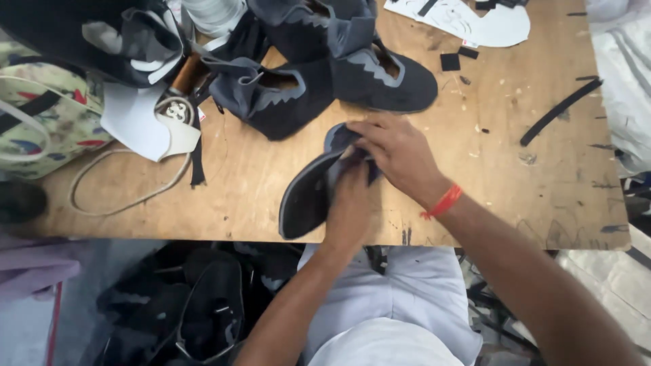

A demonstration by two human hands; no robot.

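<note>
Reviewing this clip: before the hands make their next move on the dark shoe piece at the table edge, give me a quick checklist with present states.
1. Left hand on the shoe upper: ok, pressing it.
2. Right hand gripping the upper's top end: ok.
3. Upper supported by the wooden table: ok, though close to the near edge.
4. Finished dark shoes apart from the hands: ok.
5. Black strip out of the way: ok.
6. Work area under the fingers visible: cannot tell, hidden.

Left hand (pixel 351 203) and right hand (pixel 400 157) together grip a dark shoe upper (pixel 308 193) on the wooden table (pixel 542 176), finished shoes (pixel 325 74) just beyond.
</note>
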